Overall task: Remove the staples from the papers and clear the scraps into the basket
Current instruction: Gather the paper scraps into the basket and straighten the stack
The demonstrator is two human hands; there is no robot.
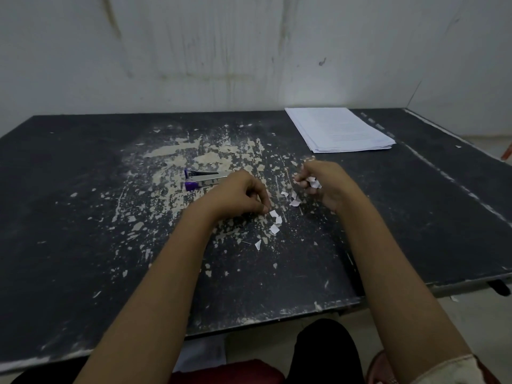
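Several small white paper scraps lie scattered on the worn black table between my two hands. My left hand rests on the table with fingers curled, its fingertips pinching down beside the nearest scrap. My right hand is curled round a small bunch of scraps, held just above the table. A thin staple lies near the lowest scrap. A stack of white papers sits at the back right. No basket is in view.
A purple and silver stapler lies just behind my left hand. The table's paint is flaked into pale patches at its middle. A pale wall stands close behind. A red seat shows below the front edge.
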